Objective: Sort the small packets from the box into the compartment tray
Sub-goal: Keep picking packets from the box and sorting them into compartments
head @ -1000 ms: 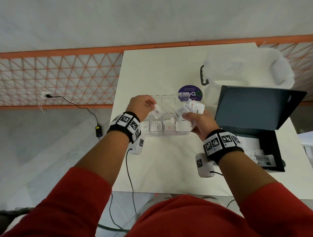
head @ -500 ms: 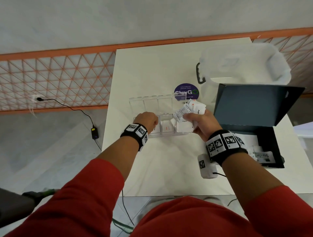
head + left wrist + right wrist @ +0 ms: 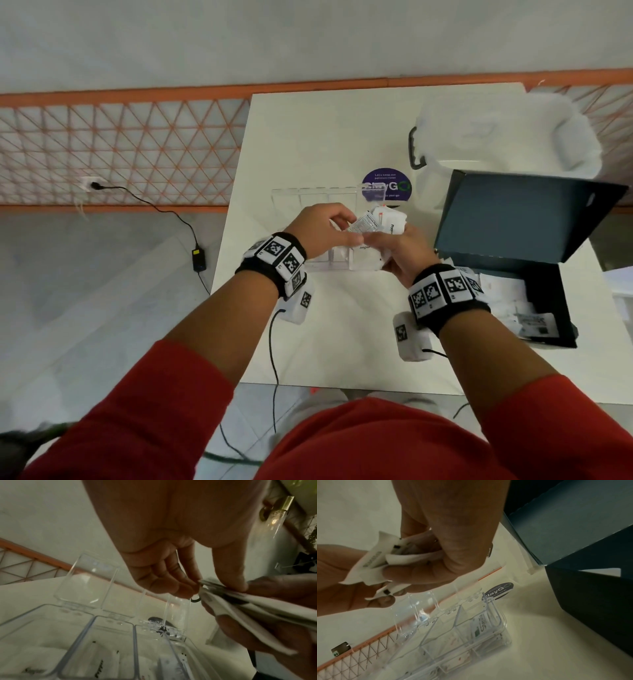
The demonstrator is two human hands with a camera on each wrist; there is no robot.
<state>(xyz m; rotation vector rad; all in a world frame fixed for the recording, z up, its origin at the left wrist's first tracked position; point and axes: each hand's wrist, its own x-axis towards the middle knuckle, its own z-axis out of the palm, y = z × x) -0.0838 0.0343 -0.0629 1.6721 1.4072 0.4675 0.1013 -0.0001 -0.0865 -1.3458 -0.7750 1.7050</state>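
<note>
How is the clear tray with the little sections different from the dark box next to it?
The clear tray is see-through, split into small sections with raised lids; the dark box is solid, with one raised lid. The tray lies under both hands; the box sits to the right, untouched. The tray's packets lie apart by section; the box's lie in one loose heap. Both sit open on the white table, holding white packets.
</note>
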